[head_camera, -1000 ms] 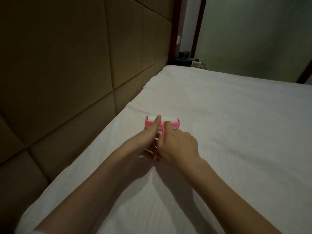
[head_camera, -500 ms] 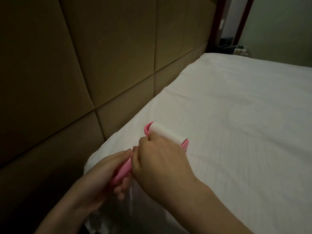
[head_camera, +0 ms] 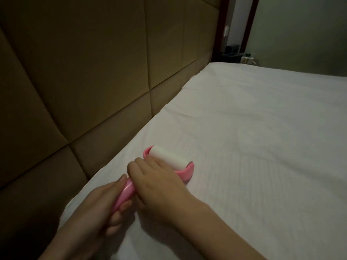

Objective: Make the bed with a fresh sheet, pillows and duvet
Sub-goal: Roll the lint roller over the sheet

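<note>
Two bare arms come in from the bottom of the frame. The left hand (head_camera: 99,205) is lowest, in the lower left part. Its fingers are curled around the pink handle of a lint roller (head_camera: 165,166), and the thumb lies along the top of the handle. The right hand (head_camera: 155,182) is just above it, near the middle of the frame. It lies over the neck of the roller with its fingers bent down over it, holding it where the handle meets the head. The white roll sits in a pink frame just past the right hand and rests on the white sheet (head_camera: 253,147). The sheet covers the bed and fills the right side of the frame, with soft creases near the edge. A brown padded headboard (head_camera: 84,72) fills the upper left. Far off at the upper right is a dark red door frame (head_camera: 218,29) beside a grey-green wall (head_camera: 300,30).
</note>
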Demonstrator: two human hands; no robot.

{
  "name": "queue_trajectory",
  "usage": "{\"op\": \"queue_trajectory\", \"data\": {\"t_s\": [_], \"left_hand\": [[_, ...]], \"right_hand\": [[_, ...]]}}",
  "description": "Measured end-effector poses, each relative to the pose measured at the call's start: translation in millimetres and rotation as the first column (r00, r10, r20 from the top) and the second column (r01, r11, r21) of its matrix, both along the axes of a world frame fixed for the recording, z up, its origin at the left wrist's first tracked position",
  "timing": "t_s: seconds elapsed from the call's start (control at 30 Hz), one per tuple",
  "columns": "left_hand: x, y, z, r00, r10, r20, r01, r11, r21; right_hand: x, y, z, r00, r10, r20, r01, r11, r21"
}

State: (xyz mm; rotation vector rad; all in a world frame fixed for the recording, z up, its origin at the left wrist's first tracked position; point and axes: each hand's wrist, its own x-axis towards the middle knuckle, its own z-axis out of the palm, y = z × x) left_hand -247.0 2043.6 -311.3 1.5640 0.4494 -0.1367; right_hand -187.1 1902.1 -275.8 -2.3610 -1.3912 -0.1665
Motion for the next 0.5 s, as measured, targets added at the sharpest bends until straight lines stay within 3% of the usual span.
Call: {"op": "queue_trajectory", "data": {"t_s": [0.13, 0.2, 0.27, 0.33, 0.43, 0.5], "left_hand": [[64.5, -56.0, 24.8, 0.991, -0.015, 0.135, 0.015, 1.000, -0.003], [113.6, -76.2, 32.2, 0.989, -0.025, 0.147, 0.017, 0.998, 0.057], [165.3, -94.2, 41.0, 0.991, -0.013, 0.129, -0.006, 0.989, 0.147], [214.5, -113.3, 48.9, 0.994, -0.017, 0.106, 0.000, 0.987, 0.161], [283.2, -141.2, 52.0, 0.996, -0.032, 0.086, 0.020, 0.989, 0.145], [322.3, -156.9, 52.0, 0.993, -0.045, 0.107, 0.033, 0.993, 0.110]], "right_hand": [[63.6, -25.7, 0.0, 0.976, -0.218, 0.017, 0.218, 0.976, -0.018], [87.3, -39.0, -10.3, 0.902, -0.428, 0.064, 0.431, 0.901, -0.045], [95.8, -49.2, -23.6, 0.779, -0.617, 0.116, 0.618, 0.786, 0.028], [97.1, -57.9, -32.7, 0.677, -0.735, 0.034, 0.736, 0.677, -0.016], [99.6, -68.3, -41.2, 0.636, -0.753, -0.166, 0.728, 0.658, -0.193], [102.6, -66.6, -45.3, 0.612, -0.757, -0.229, 0.749, 0.648, -0.140]]}}
